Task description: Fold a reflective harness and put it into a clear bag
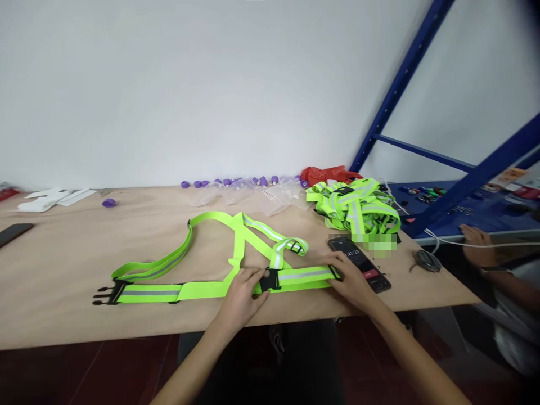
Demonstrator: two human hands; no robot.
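A neon-green reflective harness [203, 290] lies spread, black prongs [101, 302] unclipped.

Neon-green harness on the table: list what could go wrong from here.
The phone lies right beside the right hand, so a sideways sweep might knock it.
The curled strap of the harness lies close to the black buckle by the left hand, and could get twisted or caught there.
The pronged clip at the far left end lies unfastened, so it might snag a strap.
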